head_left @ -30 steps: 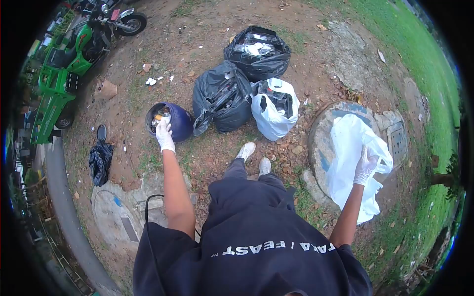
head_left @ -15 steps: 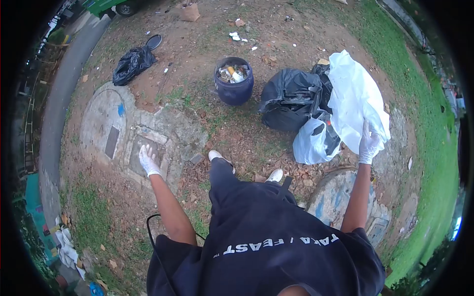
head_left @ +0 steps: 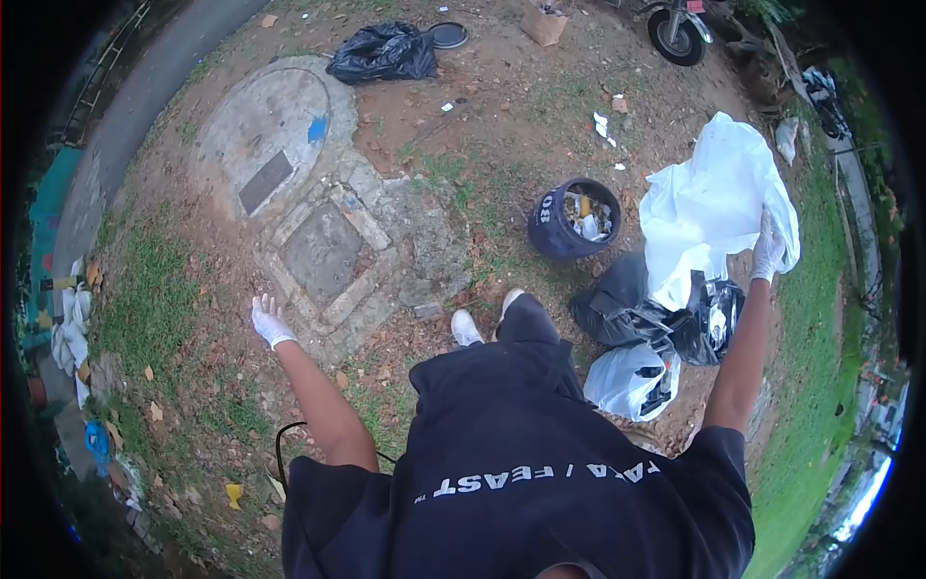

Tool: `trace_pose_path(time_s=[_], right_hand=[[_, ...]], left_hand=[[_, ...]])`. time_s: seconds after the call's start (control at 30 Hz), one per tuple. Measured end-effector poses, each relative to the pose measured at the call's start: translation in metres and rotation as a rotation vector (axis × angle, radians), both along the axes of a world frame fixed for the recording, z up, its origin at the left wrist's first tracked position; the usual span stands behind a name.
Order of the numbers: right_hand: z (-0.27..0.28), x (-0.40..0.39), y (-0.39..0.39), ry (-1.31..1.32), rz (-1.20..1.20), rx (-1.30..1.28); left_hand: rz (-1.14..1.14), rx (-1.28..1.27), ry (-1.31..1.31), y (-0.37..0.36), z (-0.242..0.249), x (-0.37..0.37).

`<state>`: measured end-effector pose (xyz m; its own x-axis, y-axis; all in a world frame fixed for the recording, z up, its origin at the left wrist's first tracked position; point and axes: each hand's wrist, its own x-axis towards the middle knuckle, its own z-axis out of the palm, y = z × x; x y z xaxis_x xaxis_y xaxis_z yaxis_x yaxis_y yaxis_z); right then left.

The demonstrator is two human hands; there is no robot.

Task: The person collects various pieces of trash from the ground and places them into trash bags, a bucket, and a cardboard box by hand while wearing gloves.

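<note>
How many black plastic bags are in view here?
3: a limp black bag by the round lid, plus a left filled bag and a right filled bag just beyond the small white bag. The big white bag in the right hand may hide more.

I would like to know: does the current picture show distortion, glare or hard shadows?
In the head view: strong fisheye distortion, black corners, glare near the lower right edge; light is soft, without obvious hard shadows, and folds show on the large white bag.

Black bag (head_left: 613, 307) partly hidden behind held white bag (head_left: 714, 198)
</note>
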<state>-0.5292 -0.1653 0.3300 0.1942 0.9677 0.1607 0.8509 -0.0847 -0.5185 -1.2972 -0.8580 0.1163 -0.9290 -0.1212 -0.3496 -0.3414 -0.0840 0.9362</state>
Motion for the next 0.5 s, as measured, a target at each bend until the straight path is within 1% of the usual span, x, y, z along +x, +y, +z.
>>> trace_pose_path(time_s=[0.03,0.07,0.1,0.17,0.2,0.23,0.27,0.3,0.33,0.37,0.43,0.47,0.5], right_hand=[[-0.019,-0.004,0.039,0.101,0.140,0.153],[-0.034,-0.014,0.071,0.211,0.277,0.302],[-0.038,-0.029,0.097,0.211,0.296,0.284],[-0.044,-0.056,0.160,0.145,0.137,0.052],[-0.051,-0.065,0.199,0.090,0.123,-0.076],[-0.059,-0.086,0.222,0.093,0.132,-0.091],[-0.063,-0.107,0.243,0.175,0.170,-0.025],[-0.065,-0.129,0.264,0.264,0.201,0.047],[-0.073,-0.141,0.291,0.187,0.194,0.054],[-0.077,-0.159,0.309,0.213,0.190,0.063],[-0.080,-0.197,0.339,0.187,0.275,0.117],[-0.081,-0.213,0.355,0.220,0.235,0.047],[-0.083,-0.227,0.370,0.215,0.244,0.037]], left_hand=[[0.025,-0.014,-0.011,0.011,-0.004,-0.009],[0.002,-0.003,-0.012,0.025,-0.004,-0.017],[-0.023,0.009,-0.011,0.036,-0.003,-0.022],[-0.007,0.004,-0.009,0.057,0.000,-0.035],[0.015,0.014,-0.033,0.063,0.003,-0.045],[0.036,0.021,-0.058,0.065,0.005,-0.054],[0.044,0.008,-0.014,0.067,0.010,-0.059],[0.071,-0.014,-0.031,0.071,0.018,-0.061],[0.090,-0.032,-0.039,0.076,0.034,-0.068],[0.169,0.004,-0.051,0.083,0.043,-0.078],[0.199,0.019,-0.016,0.105,0.058,-0.101],[0.230,0.015,-0.014,0.108,0.062,-0.103],[0.263,0.011,-0.015,0.113,0.063,-0.105]])
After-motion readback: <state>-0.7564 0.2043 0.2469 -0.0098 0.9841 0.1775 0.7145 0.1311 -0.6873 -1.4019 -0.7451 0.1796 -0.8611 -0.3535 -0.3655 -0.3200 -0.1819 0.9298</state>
